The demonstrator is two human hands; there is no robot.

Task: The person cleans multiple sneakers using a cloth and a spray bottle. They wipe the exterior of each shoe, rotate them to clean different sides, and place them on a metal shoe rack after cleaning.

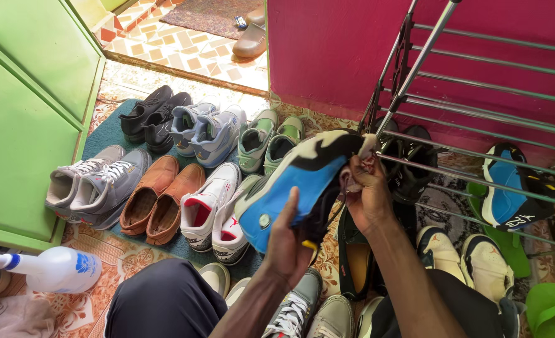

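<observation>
Blue, black and cream sneaker (pixel 293 184) held up in both hands above rows of shoes.
Left hand (pixel 288 244) gripping heel end; right hand (pixel 366 194) at toe end with pale cloth (pixel 369 147). Below: brown leather loafers (pixel 160 199), white-and-red high-tops (pixel 212 209), grey sneakers (pixel 96 184). Metal shoe rack (pixel 472 112) right; white spray bottle (pixel 55 269) lower left.

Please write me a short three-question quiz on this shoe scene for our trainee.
1. True or false: the left hand grips the blue, black and white sneaker.
2. Which pair lies beside the grey laced sneakers? A) brown leather shoes B) green sandals
3. Fill in: the spray bottle is mostly ____.

Key: 1 true; 2 A; 3 white. The right hand presses a cloth to the sneaker.
</observation>
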